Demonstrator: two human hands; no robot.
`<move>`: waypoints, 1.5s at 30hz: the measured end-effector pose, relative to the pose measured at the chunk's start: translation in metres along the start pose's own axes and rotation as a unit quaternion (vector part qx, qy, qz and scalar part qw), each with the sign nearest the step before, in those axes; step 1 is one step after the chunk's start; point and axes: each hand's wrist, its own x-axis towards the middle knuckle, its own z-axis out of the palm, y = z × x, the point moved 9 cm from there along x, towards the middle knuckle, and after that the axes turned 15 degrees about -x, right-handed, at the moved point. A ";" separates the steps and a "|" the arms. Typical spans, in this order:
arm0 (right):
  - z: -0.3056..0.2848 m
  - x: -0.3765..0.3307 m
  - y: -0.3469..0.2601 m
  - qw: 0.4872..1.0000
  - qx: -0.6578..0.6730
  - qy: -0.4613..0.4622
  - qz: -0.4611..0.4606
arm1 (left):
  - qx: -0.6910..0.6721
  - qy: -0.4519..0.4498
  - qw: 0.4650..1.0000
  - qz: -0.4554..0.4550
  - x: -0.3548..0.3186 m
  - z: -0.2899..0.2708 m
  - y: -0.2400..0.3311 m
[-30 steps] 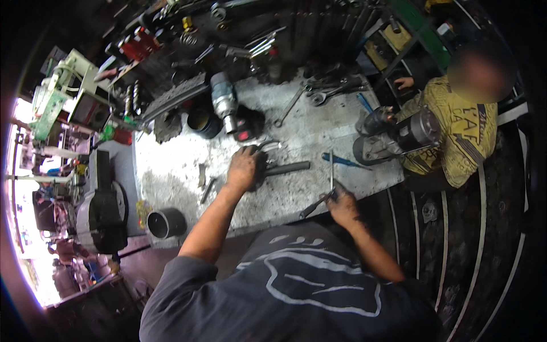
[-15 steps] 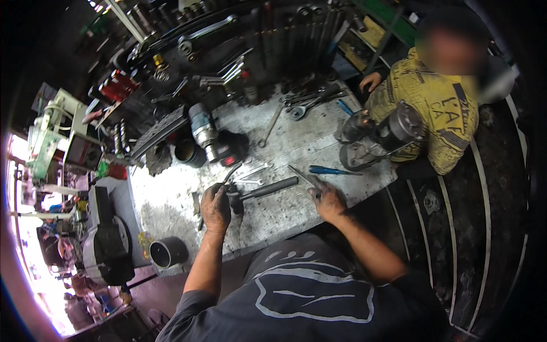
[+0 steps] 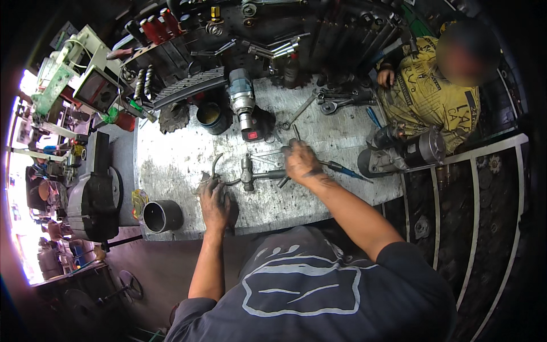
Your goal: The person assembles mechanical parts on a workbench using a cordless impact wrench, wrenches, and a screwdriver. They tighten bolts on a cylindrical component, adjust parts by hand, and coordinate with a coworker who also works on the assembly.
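Note:
A curved, fork-like dark metal piece point(image 3: 217, 164) lies on the metal-topped bench point(image 3: 188, 139). My left hand point(image 3: 214, 200) is closed on its near end, pressing it to the bench top. Just to the right rests a hammer point(image 3: 247, 174), its dark handle pointing right. My right hand point(image 3: 301, 162), above the handle's end, is closed around a slim metal rod point(image 3: 296, 131) that sticks out on both sides of the fist. Small wrenches point(image 3: 263, 155) lie beyond the hammer, partly behind that hand. A blue screwdriver point(image 3: 345, 170) lies to the right.
A cordless impact wrench point(image 3: 241, 97) stands at the back beside a dark cup point(image 3: 211, 117). A motor-like unit point(image 3: 407, 153) sits at the right, near a person in a yellow shirt point(image 3: 427, 80). Front left are a metal ring point(image 3: 163, 216) and a vise point(image 3: 91, 205).
My right hand has moved left and farther over the bench with the rod, now above the hammer handle. My left hand has turned the curved piece. The whole view has shifted.

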 end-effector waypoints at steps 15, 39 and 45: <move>-0.055 0.013 -0.038 0.967 0.246 -0.028 0.063 | -0.172 -0.050 0.974 0.138 -0.012 0.037 0.126; -0.320 -0.215 0.291 0.985 0.011 -0.056 0.161 | -0.403 -0.335 0.830 0.191 0.200 0.294 0.365; -0.322 -0.220 0.281 0.963 -0.208 0.069 0.155 | -0.384 -0.320 0.855 0.139 0.197 0.285 0.368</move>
